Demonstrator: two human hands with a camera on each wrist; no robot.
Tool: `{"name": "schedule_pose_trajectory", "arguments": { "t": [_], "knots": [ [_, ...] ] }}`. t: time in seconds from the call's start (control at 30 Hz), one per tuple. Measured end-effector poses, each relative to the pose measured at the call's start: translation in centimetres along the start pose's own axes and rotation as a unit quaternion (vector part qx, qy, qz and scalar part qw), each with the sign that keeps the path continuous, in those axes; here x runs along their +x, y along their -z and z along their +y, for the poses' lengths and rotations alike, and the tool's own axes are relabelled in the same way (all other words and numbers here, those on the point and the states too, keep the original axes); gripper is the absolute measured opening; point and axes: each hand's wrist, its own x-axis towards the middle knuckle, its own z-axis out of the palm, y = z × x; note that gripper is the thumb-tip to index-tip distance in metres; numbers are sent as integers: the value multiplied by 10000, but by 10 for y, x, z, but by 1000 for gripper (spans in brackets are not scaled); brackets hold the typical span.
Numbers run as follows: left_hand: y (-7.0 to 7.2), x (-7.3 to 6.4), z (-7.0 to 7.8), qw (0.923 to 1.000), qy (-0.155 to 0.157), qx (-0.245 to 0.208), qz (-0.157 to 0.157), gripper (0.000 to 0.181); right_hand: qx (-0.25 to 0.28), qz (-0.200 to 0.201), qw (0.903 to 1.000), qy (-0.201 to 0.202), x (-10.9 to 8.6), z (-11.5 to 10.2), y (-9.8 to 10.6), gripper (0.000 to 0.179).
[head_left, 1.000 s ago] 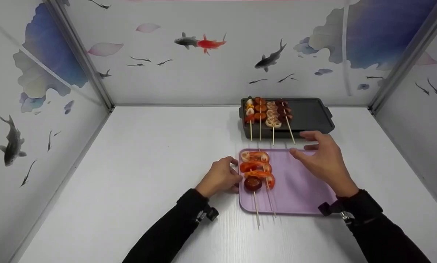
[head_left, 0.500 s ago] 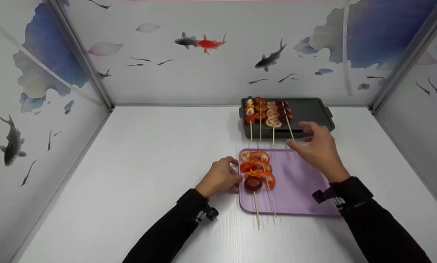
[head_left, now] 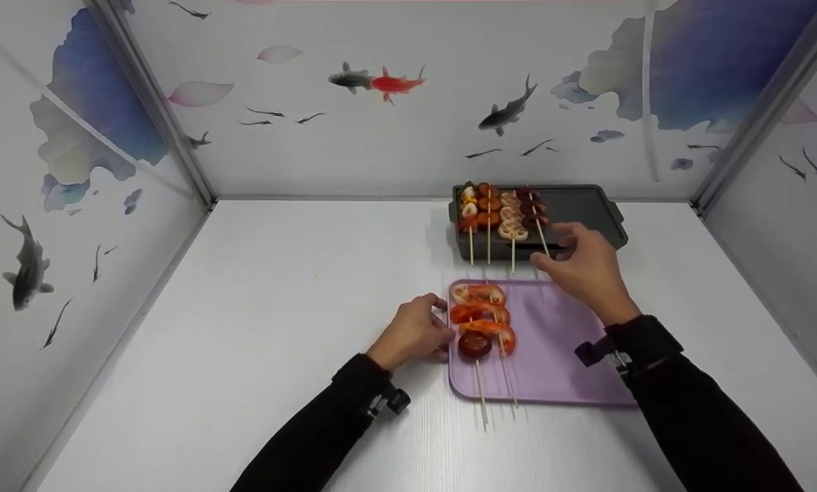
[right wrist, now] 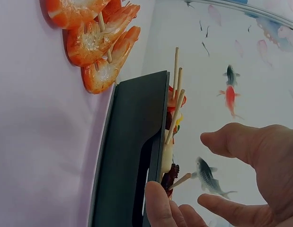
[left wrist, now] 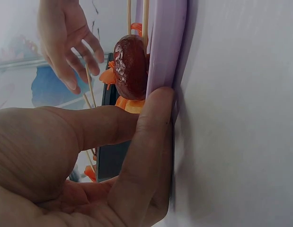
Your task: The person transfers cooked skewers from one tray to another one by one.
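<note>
Now, from the head camera: left hand [head_left: 411,331] at the left rim of a purple tray [head_left: 562,348], fingers bent, holding that edge. Right hand [head_left: 589,270] sits up at the front of the black pan [head_left: 579,206], thumb and fingers spread with a gap between, right at the stick end of the dark skewer [head_left: 536,217]. That skewer lies in the pan, the rightmost of four, next to the lotus skewer [head_left: 513,224], and all four sticks poke out over the pan's front edge. Pan surface runs on to its right handle; on the tray, shrimp [head_left: 480,314] and a brown piece [head_left: 474,345] keep to the left, sticks jutting past the near rim, purple floor stretching away right. White table [head_left: 299,273] reaches left to a wall [head_left: 353,147] printed with fish.

Over to the left wrist: a fingertip right against the tray's rim, thumb bent in close, its tip hidden behind that finger; the brown piece stands glossy just inside the rim.

And the right wrist: fingers well apart, with hold of nothing, the dark skewer's stick pointing toward the gap. Fingertips overlap the pan's edge; whether they touch, can't tell.
</note>
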Motion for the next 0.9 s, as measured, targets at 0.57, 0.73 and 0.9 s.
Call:
{"name": "schedule_pose_trajectory", "arguments": {
  "t": [0.57, 0.73, 0.9],
  "knots": [
    [1, -4, 0, 9996, -287, -19, -15, 48, -18, -134, 9997, -218, 13, -1, -5, 65],
    [1, -4, 0, 9995, -311, -64, -31, 49, -75, -180, 9994, -271, 14, 0, -6, 61],
    [1, -4, 0, 9996, -264, -99, -54, 49, 51, -256, 9992, -309, 16, 0, -6, 52]
  ]
}}
